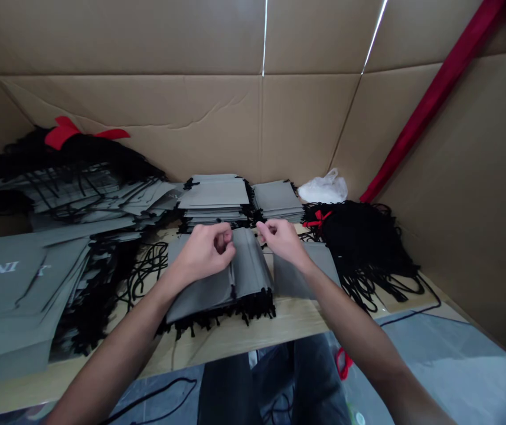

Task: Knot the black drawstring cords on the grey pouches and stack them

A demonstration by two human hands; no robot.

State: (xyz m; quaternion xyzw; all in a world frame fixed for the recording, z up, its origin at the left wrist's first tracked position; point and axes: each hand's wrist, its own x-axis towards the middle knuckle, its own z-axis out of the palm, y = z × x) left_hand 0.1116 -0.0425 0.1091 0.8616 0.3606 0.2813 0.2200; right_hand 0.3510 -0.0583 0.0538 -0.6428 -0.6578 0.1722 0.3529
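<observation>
Over a stack of flat grey paper bags (pixel 206 289) with black cord ends along its edges, my left hand (pixel 208 251) is closed in a pinch. My right hand (pixel 281 241) is pinched too, at the far right corner of that stack. Whatever the fingertips hold, if anything, is too small or hidden to make out. Beneath my right wrist lies a single flat grey piece (pixel 308 271). A thick bundle of black cords (pixel 363 242), tied with a red strip, rests to the right.
Two neat grey stacks, one left (pixel 217 192) and one right (pixel 277 195), stand behind. A white plastic bag (pixel 323 188) sits by the cardboard wall (pixel 208 118). Leftward are loose printed grey bags (pixel 9 289) and a black cord heap (pixel 75 150). The wooden tabletop (pixel 217 348) ends near my legs.
</observation>
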